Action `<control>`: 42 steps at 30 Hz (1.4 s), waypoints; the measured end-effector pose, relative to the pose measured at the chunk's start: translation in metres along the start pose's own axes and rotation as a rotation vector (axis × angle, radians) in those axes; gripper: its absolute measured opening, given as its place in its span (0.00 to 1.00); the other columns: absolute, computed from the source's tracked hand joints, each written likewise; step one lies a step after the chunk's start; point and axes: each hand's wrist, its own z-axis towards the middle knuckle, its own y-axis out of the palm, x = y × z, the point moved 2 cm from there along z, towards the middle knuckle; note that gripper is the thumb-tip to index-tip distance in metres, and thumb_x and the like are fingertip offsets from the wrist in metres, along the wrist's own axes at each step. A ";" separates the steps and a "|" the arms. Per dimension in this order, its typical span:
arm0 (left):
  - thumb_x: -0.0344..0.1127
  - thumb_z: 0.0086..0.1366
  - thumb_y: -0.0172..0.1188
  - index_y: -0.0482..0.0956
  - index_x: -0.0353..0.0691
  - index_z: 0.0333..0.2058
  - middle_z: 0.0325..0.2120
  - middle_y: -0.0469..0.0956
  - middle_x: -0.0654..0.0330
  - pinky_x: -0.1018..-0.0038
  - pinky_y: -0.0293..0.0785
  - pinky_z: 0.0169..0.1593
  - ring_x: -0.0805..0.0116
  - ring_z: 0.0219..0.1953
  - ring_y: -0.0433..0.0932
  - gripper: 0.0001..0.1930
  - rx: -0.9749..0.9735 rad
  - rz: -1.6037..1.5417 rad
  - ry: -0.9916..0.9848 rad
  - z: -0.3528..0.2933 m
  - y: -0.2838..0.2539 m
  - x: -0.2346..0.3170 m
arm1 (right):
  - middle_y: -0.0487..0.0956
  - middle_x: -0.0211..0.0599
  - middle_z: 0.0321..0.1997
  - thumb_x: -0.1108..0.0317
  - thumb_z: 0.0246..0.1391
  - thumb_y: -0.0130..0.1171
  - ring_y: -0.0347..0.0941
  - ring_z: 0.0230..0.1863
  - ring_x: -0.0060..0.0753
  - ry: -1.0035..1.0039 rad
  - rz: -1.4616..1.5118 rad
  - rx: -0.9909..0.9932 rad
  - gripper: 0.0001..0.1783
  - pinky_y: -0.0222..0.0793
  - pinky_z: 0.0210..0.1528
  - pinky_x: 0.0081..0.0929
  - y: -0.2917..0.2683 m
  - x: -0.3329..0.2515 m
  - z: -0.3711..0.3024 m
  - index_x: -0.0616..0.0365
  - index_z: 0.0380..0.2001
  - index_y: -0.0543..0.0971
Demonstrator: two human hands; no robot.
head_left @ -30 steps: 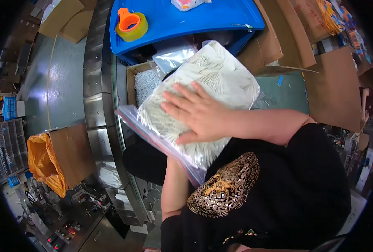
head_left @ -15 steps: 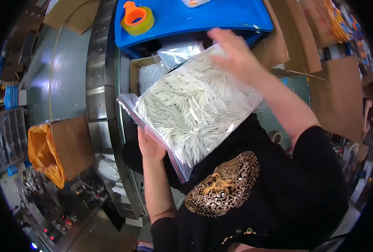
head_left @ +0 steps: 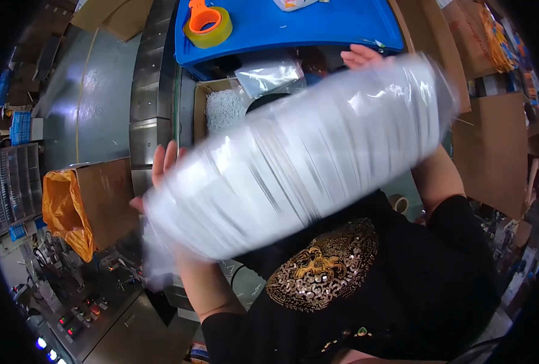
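Closest to the camera is the person's black top with a gold sequin patch [head_left: 321, 270] on the chest. Right above that, both hands are holding up a big clear plastic bag [head_left: 293, 164] stuffed with white stringy stuff, looks like thin ties or strips, but it's motion-blurred so I can't say exactly. The bag sits tilted in the air in front of the chest, low end on the person's left, high end on the right.

Left hand [head_left: 160, 173] is at the low end, palm against the bag with fingers spread, so more of a flat press than a closed grip. Right hand [head_left: 360, 56] is behind the top end, only the fingertips peek over the edge, and I can't tell how its grip sits on the bag.

Behind the bag there's an open cardboard box [head_left: 224, 109] with more of the white strips, plus a smaller clear bag [head_left: 269, 76] lying on its top. Further back, a blue tray [head_left: 293, 27] with a roll of yellowish tape in an orange dispenser [head_left: 207, 24]. Off to the left, a cardboard box lined with an orange bag [head_left: 69, 206] beside the metal counter [head_left: 93, 91].
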 end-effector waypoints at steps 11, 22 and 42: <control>0.63 0.49 0.56 0.44 0.38 0.61 0.59 0.53 0.55 0.63 0.54 0.60 0.58 0.59 0.56 0.50 -0.107 -0.150 -0.426 -0.034 -0.075 -0.070 | 0.61 0.40 0.59 0.44 0.54 0.45 0.58 0.59 0.36 0.613 0.357 0.020 0.37 0.55 0.60 0.36 -0.003 0.041 -0.040 0.55 0.60 0.54; 0.40 0.39 0.63 0.41 0.35 0.60 0.56 0.56 0.53 0.69 0.54 0.59 0.60 0.57 0.58 0.52 -0.145 0.212 -0.521 -0.019 -0.055 -0.040 | 0.63 0.35 0.57 0.64 0.47 0.57 0.52 0.62 0.47 -0.540 -1.385 -0.806 0.20 0.50 0.60 0.44 0.085 -0.006 0.019 0.46 0.47 0.72; 0.36 0.44 0.62 0.38 0.35 0.60 0.57 0.53 0.55 0.68 0.49 0.60 0.65 0.59 0.53 0.50 -0.293 0.471 -0.427 -0.011 -0.033 -0.039 | 0.65 0.31 0.52 0.64 0.47 0.57 0.56 0.57 0.40 -0.427 -1.167 -1.045 0.10 0.54 0.56 0.40 0.112 0.018 0.038 0.46 0.36 0.74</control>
